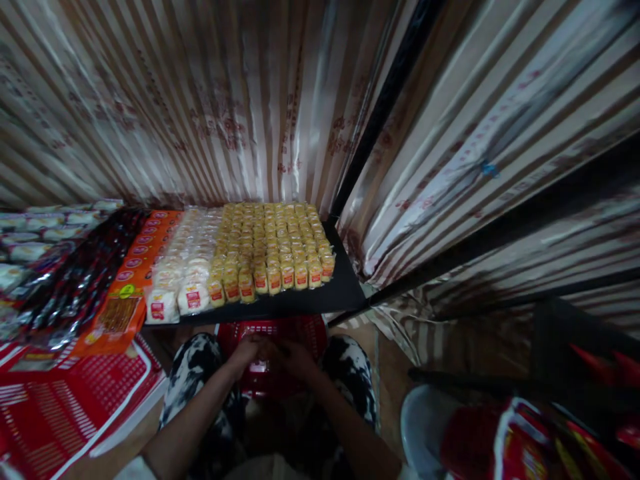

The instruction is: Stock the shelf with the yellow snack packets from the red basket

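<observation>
My left hand (249,351) and my right hand (297,359) are close together over a red basket (310,328) between my knees. The fingers of both curl inward and meet in dim light; whatever lies between them, if anything, is too dark to make out. Just beyond my hands, on a black shelf (295,303), stand tight rows of small yellow wrapped packs (273,243) with red labels. To their left are rows of white wrapped packs (193,293), also with red labels.
Farther left lie orange flat packets (120,310), dark glossy packets (85,280) and white packs (30,252). A large red basket (100,393) stands at lower left. At lower right are a pale round tub (423,427) and red packets (540,447). Striped sheeting (225,100) and black bars (385,100) enclose the back.
</observation>
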A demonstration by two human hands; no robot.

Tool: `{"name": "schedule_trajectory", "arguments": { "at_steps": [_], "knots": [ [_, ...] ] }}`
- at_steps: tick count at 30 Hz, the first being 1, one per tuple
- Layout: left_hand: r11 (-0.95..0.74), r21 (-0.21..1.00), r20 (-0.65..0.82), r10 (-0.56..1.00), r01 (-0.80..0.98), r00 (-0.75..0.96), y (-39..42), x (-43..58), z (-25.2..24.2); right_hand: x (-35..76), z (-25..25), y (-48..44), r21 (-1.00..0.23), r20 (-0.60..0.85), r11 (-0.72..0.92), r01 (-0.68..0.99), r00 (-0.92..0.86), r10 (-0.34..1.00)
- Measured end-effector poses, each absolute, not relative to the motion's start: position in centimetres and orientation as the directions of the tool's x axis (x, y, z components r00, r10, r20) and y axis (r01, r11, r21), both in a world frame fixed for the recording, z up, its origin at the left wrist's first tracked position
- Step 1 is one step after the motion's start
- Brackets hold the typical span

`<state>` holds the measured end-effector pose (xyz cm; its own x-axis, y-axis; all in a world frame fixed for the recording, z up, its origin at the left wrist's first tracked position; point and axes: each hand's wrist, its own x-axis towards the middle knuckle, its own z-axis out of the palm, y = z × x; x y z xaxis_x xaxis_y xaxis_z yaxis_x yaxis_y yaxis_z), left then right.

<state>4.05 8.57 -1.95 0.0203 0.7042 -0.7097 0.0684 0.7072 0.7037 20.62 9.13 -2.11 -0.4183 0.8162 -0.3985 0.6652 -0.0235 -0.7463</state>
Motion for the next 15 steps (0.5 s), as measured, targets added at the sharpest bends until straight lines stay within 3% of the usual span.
{"name": "schedule_trajectory", "arguments": {
  "at_steps": [8, 15],
  "knots": [
    [0.625, 0.778, -0.621, 0.780, -0.061, 0.075, 8.1, 4.0, 3.4, 22.7, 0.2, 8.8, -0.938, -0.196, -0.052, 0.343, -0.401, 0.895],
    [0.457, 0.860, -0.464, 0.885, -0.227, 0.023, 7.5, 5.2, 6.8, 22.3, 3.2, 8.8, -0.961, -0.275, -0.249, 0.122, -0.293, 0.916]
  ]
}}
